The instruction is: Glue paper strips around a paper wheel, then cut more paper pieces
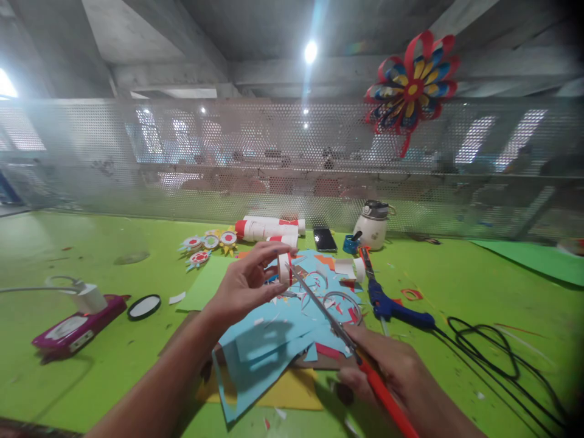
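My left hand [246, 285] holds a small white paper roll with a red edge [285, 267] up above the table. My right hand [396, 371] grips red-handled scissors [328, 313], and their metal blades point up to the left, with the tips touching the roll. Below both hands lies a heap of light blue paper sheets and scraps [274, 340] on a yellow sheet [292, 392].
The table is green [91, 377]. On it lie a blue glue gun [392, 307] with black cable [488, 347], white and red paper rolls [269, 230], a phone [325, 239], a white jug [372, 225], small paper flowers [210, 243] and a purple device [75, 328]. A paper pinwheel [410, 88] hangs on the mesh screen.
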Demonstrator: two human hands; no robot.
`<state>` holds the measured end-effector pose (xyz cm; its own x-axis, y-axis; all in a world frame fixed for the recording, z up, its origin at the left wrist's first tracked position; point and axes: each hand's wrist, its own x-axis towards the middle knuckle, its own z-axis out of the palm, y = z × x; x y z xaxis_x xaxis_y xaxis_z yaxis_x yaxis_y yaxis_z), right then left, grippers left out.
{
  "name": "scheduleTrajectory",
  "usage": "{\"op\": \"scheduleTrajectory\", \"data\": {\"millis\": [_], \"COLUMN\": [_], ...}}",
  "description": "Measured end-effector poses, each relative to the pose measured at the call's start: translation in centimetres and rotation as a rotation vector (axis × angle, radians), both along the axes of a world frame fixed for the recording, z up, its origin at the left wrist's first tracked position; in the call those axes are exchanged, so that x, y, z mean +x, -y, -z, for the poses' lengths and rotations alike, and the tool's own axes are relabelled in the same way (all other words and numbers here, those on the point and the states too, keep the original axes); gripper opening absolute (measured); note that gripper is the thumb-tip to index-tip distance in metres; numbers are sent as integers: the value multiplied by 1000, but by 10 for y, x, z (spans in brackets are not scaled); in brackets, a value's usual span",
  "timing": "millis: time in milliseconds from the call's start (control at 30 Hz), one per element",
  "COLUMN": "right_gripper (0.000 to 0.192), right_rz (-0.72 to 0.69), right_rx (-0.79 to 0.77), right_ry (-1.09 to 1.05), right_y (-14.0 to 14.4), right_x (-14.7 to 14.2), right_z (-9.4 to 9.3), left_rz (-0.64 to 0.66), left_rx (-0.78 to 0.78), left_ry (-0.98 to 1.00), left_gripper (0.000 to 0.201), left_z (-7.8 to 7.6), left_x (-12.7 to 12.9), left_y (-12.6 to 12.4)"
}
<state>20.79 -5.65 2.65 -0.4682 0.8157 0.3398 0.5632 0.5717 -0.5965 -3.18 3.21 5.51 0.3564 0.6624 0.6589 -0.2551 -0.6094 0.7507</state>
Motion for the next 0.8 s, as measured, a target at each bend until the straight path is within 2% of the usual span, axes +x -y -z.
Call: {"op": "scheduleTrajectory", "data": {"millis": [367, 533, 800], "right_gripper": [21, 20, 31], "right_rz": [3, 9, -18], "right_rx": [62, 33, -57], "right_ry": [-17, -20, -128], "right_y": [2, 3, 2], "right_x": [-3, -3, -3], "right_z": [-3, -3, -4], "left_rz": [-6, -8, -49], "left_rx": [-40, -38, 38], "left_ry": [30, 30, 2], "left_gripper": [45, 44, 44], "left_z": [1, 1, 0], "left_x": [2, 2, 0], "left_y": [2, 2, 1]}}
